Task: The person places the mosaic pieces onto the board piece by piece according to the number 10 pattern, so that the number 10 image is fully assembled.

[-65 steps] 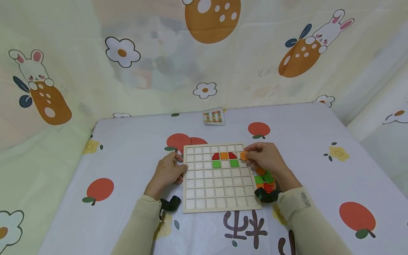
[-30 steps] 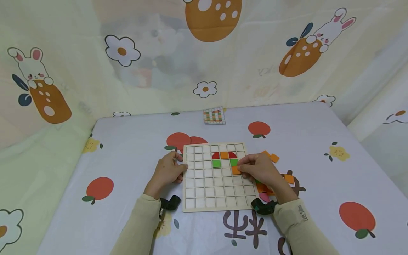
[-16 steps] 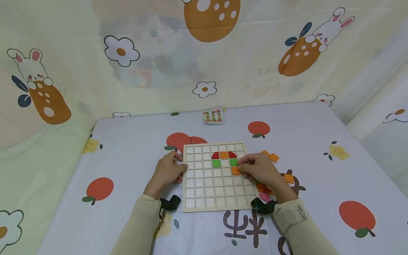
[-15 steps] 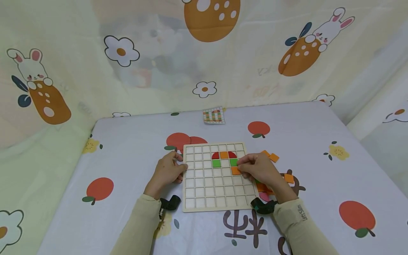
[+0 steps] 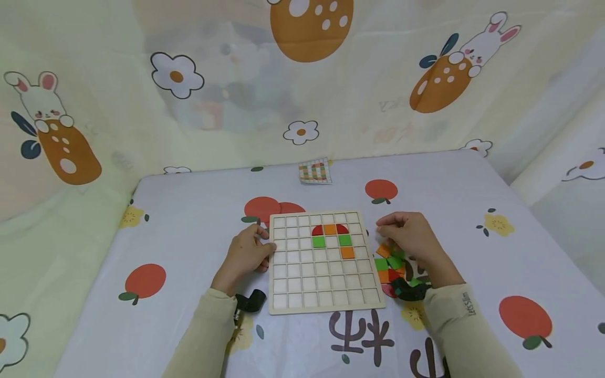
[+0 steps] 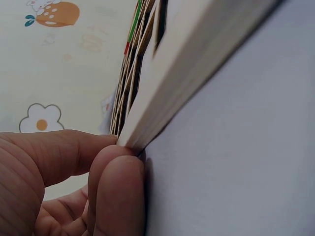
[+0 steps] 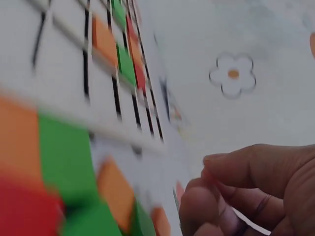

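Observation:
In the head view, a wooden grid board (image 5: 302, 313) lies flat on the table. My left hand (image 5: 243, 257) pinches its left edge; in the left wrist view, the thumb and fingertips (image 6: 120, 191) meet at the board's side. Several tiles sit in the grid: an orange tile (image 5: 347, 253) under a green tile (image 5: 345, 240), another green tile (image 5: 319, 242), and red quarter-round tiles (image 5: 317, 230) flanking an orange one (image 5: 329, 229). My right hand (image 5: 411, 236) hovers right of the board, fingers bent, with no tile visible between them.
Loose orange, green and red tiles (image 5: 392, 262) lie beside the board's right edge, partly under my right hand and wrist. A small patterned card (image 5: 315, 171) lies at the back of the table, near the printed curtain (image 5: 236, 115).
My right hand brought an orange tile from the right into the grid below the green one, let it go, then moved back right and away. My left hand stayed at the board's edge.

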The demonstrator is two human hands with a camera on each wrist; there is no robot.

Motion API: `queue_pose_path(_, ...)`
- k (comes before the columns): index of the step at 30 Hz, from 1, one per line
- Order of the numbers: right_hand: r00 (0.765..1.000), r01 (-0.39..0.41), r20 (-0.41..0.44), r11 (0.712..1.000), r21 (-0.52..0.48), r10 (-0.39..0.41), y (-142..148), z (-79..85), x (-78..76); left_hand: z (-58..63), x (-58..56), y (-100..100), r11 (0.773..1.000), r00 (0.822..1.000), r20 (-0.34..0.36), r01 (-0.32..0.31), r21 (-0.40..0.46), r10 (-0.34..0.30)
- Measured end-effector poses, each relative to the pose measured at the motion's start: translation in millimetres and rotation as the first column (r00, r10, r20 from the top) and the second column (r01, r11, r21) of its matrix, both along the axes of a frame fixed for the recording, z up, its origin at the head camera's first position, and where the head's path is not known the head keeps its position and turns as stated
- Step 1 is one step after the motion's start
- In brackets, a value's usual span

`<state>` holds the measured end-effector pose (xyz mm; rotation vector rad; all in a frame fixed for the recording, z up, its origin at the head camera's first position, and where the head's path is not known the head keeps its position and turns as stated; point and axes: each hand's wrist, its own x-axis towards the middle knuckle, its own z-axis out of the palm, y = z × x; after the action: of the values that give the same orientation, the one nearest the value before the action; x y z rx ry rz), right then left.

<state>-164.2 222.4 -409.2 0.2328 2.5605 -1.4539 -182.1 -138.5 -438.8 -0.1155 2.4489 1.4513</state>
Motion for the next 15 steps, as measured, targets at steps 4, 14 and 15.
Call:
queue_pose_path(4,0.997,0.057,0.038,0.996,0.068,-0.06,18.5,-0.9,-4.6,-0.5,0.0,-0.6,1.0,1.0,0.001,-0.007,-0.005,0.007)
queue_pose_path(14,0.976,0.138,0.147,0.979,0.15,-0.16,39.9,-9.3,-5.2,2.2,1.2,1.0,1.0,1.0,-0.01,0.002,-0.011,-0.002)
queue_pose_path(15,0.976,0.134,0.153,0.979,0.152,-0.157,40.3,-9.6,-4.9,2.4,1.2,1.0,1.0,1.0,-0.011,0.003,-0.011,-0.003)
